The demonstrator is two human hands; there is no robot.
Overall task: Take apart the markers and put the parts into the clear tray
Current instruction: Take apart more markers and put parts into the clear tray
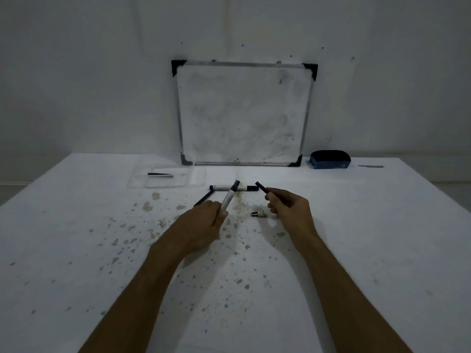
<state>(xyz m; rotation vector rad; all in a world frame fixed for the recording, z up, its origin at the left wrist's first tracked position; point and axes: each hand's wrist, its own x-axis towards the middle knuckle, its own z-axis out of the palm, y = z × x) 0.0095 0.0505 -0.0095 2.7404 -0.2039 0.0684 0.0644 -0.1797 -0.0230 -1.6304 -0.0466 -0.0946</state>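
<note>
Marker pulled apart, both hands above desk (76,225) centre.
Left hand (204,220) pinching marker body (229,197); right hand (288,202) pinching black cap (262,187); clear tray (165,177) near far edge.

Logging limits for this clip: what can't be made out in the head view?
- Marker barrel: lower end hidden inside the left hand.
- Black cap: one end covered by the right hand.
- Clear tray: edges faint in dim light.
- Small part on the table: too small to identify.
</note>
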